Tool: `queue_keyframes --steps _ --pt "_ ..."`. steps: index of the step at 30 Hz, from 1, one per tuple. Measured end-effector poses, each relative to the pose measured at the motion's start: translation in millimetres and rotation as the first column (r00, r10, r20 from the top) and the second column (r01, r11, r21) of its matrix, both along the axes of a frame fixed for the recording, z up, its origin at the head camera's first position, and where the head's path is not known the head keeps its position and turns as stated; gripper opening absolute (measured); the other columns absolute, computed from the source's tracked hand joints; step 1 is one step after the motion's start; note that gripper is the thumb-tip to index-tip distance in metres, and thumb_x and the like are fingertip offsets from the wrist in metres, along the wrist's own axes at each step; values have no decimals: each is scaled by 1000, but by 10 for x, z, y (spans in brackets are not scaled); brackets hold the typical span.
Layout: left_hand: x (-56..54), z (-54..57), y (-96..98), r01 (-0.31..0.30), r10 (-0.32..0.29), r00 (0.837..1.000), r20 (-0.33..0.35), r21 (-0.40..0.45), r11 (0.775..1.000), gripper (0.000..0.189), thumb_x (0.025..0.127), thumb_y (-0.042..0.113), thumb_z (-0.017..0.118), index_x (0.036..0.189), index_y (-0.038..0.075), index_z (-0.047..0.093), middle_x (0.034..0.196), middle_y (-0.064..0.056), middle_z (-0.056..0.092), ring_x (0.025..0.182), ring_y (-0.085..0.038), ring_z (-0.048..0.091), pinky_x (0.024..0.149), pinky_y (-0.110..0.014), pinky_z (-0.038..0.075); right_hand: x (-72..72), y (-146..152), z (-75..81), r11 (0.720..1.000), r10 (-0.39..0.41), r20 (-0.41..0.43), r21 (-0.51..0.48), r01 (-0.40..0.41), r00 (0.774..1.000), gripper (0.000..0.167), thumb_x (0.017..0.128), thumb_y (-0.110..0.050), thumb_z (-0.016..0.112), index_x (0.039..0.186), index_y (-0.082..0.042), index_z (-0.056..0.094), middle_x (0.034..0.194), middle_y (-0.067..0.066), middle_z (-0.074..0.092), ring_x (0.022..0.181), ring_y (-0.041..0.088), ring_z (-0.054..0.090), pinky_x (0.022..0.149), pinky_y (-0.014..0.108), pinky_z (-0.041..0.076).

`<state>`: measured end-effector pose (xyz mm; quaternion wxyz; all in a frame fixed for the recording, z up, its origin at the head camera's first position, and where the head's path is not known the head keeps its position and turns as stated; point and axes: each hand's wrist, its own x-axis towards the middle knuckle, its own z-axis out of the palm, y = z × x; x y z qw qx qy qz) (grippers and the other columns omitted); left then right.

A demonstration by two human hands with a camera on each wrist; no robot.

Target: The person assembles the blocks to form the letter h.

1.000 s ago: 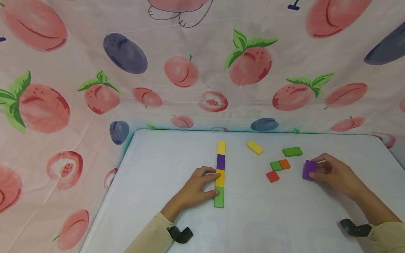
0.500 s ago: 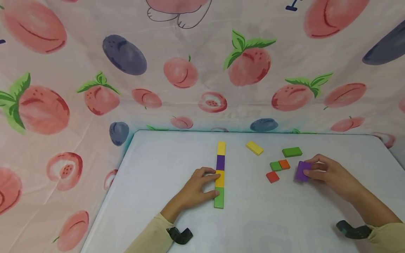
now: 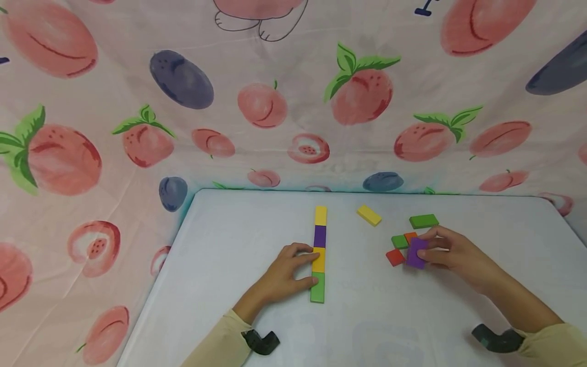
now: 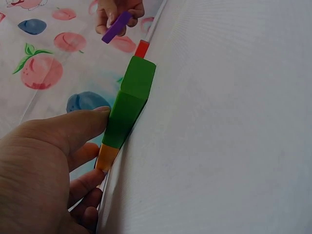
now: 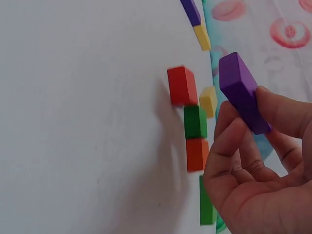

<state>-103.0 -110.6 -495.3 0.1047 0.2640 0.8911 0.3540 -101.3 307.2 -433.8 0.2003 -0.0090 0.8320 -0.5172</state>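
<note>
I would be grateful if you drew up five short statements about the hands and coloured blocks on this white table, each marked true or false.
1. The right hand holds a purple rectangular block. True.
2. The left hand touches no blocks. False: the left hand touches the green rectangular block and the yellow rectangular block next to it.
3. The small red square block is part of the straight row of four blocks. False: the small red square block lies apart, to the row's right in the head view.
4. The small orange square block lies beside a small green square block. True.
5. The row's far end is green. False: it is a second yellow block.
</note>
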Motion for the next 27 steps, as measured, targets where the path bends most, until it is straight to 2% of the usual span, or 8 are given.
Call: queue_keyframes --steps 4,9,12,16,18,21,27 --pt "-4 -13 -2 3 -3 1000 -4 -5 1000 55 93 38 72 145 24 60 149 5 47 141 -19 39 118 -46 39 17 -129 -17 1000 4 -14 -2 -4 1000 40 96 -26 72 124 -5 54 131 21 58 105 12 63 83 27 60" --pt "-6 -21 -2 8 -8 1000 -17 -5 1000 55 93 38 72 144 23 60 149 4 48 141 -19 39 117 -46 40 52 -298 -69 999 28 -36 31 -26 999 40 95 -29 73 126 -7 59 135 18 56 122 31 56 83 25 59" --pt "-4 -14 -3 7 -8 1000 -19 -5 1000 55 93 37 73 144 23 61 149 4 48 141 -19 39 117 -46 39 66 -386 -95 998 41 -58 49 -38 998 42 93 -30 76 126 -8 62 141 19 51 126 36 53 83 25 57" --pt "-3 -19 -3 6 -6 1000 -19 -8 1000 55 93 38 72 144 23 61 149 4 48 141 -19 39 117 -46 40 83 -470 -111 997 59 -89 54 -55 994 41 90 -27 79 122 -6 65 140 21 53 117 32 60 83 24 57" --pt "-2 -26 -4 7 -7 1000 -23 -9 1000 55 93 38 72 144 23 61 148 4 48 140 -19 40 117 -46 40 94 -511 -116 997 67 -78 49 -64 995 41 89 -27 80 122 -7 65 136 20 56 111 27 64 83 24 57" --pt "-4 -31 -6 10 -10 1000 -28 -11 1000 55 93 38 73 144 23 61 148 4 48 140 -19 40 117 -46 40 114 -568 -128 995 78 -61 65 -74 995 44 87 -30 82 123 -9 66 139 19 55 102 22 68 81 24 58" --pt "-12 -31 -9 9 -9 1000 -25 -9 1000 55 93 37 73 144 23 61 149 4 48 141 -19 39 117 -45 39 125 -643 -155 986 108 -100 136 -94 989 41 85 -31 83 119 -15 68 127 10 63 98 21 64 77 24 57"
